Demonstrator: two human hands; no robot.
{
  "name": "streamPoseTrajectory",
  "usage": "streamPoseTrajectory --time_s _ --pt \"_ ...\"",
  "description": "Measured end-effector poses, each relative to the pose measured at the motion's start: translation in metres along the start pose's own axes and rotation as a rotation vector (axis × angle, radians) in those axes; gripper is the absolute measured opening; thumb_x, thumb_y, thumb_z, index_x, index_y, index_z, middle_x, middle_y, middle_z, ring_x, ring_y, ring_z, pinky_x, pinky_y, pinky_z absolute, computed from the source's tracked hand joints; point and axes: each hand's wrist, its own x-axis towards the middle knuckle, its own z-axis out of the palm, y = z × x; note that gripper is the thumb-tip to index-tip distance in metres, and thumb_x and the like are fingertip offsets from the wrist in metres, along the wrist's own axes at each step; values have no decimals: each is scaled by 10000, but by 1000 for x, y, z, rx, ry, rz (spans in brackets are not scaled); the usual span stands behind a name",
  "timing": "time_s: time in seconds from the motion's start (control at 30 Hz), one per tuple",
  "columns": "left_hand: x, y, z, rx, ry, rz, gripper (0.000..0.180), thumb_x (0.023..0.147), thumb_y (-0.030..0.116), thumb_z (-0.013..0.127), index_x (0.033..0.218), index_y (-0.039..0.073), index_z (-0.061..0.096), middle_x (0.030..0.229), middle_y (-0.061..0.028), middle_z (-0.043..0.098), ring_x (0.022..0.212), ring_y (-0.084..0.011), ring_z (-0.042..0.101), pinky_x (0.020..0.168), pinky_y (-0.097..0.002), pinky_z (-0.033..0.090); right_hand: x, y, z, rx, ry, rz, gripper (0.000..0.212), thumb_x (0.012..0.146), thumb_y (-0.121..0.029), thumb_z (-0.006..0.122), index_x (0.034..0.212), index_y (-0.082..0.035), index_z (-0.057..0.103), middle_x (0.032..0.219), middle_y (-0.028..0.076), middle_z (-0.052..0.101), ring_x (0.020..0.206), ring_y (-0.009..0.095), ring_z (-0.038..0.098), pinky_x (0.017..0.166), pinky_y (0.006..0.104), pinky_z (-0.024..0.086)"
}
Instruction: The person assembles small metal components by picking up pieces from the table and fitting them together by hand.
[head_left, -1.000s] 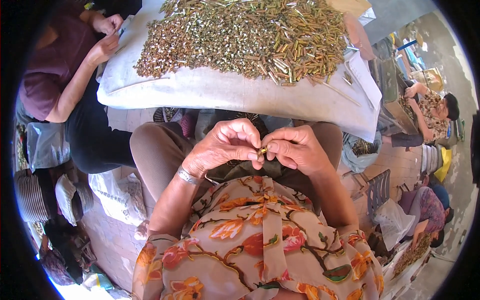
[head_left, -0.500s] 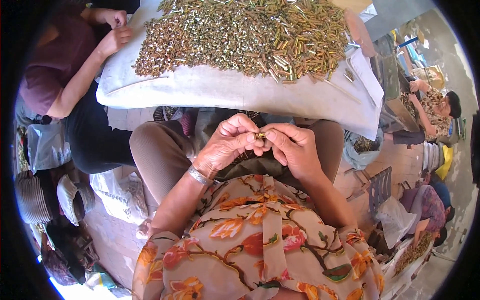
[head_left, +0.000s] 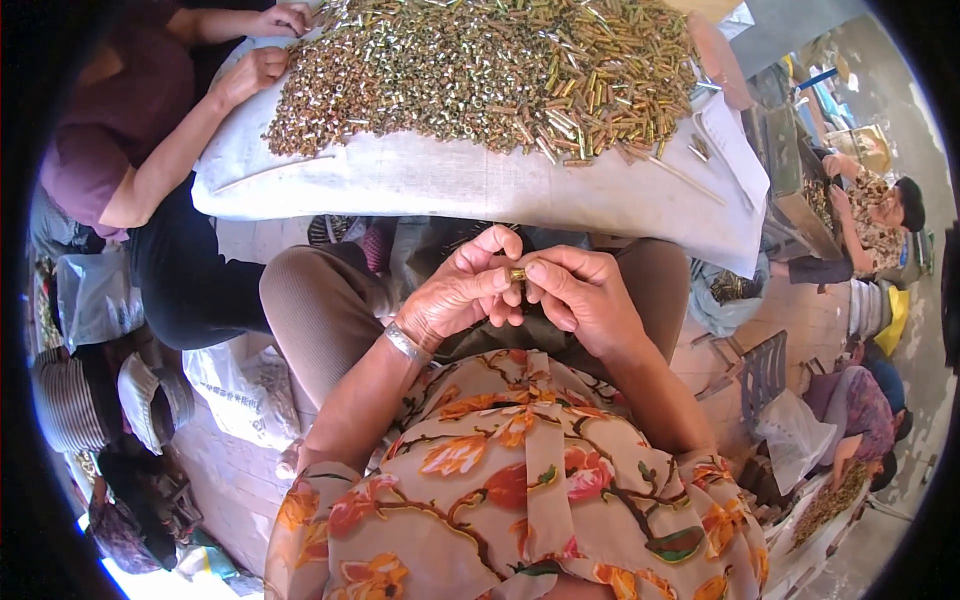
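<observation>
Above my lap, my left hand (head_left: pixel 462 287) and my right hand (head_left: pixel 588 298) meet with their fingertips around a small brass-coloured metal sleeve (head_left: pixel 517 274). The left thumb and fingers pinch one side of it, and the right thumb and index finger grip the other; the fingers hide part of the piece. Beyond my hands, a pale cloth-covered table (head_left: pixel 450 180) carries a heap of small metal nuts (head_left: pixel 390 90) on the left. That heap runs into a pile of longer gold-coloured metal sleeves (head_left: pixel 620 95) on the right.
A co-worker's hand (head_left: pixel 255 75) rests by the heap's left edge. Thin sticks (head_left: pixel 275 173) and a paper sheet (head_left: pixel 728 145) lie on the cloth. White plastic bags (head_left: pixel 240 390) stand on the floor at left, a dark slatted chair (head_left: pixel 765 370) at right. Other people sit farther right.
My hands stay almost in place; the fingers have shifted slightly and more of the sleeve shows. The co-worker's hands at the left have moved apart and right, to the heap's edge.
</observation>
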Motion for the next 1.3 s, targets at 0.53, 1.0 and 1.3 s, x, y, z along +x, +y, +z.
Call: streamPoseTrajectory --time_s 0.53,1.0,1.3 --pt "89 55 -26 2051 612 519 136 809 152 659 941 119 661 906 -70 622 780 -297 635 700 -395 520 90 2 -97 -1490 456 -669 175 824 -74 623 997 -60 597 815 103 538 719 262 612 584 378 498" --pt "79 60 -27 1948 605 564 136 814 116 659 941 70 643 849 -100 628 739 -279 635 676 -364 515 87 0 -97 -1274 279 -717 324 813 -6 559 1130 -63 597 829 87 594 568 213 586 493 317 441" --pt "22 15 10 549 515 190 187 939 121 574 1087 21 630 920 -29 655 787 -104 635 775 -251 540 29 -21 -22 -70 128 -126 253 888 -67 583 1140 -43 589 720 -38 525 483 -3 360 398 172 230"
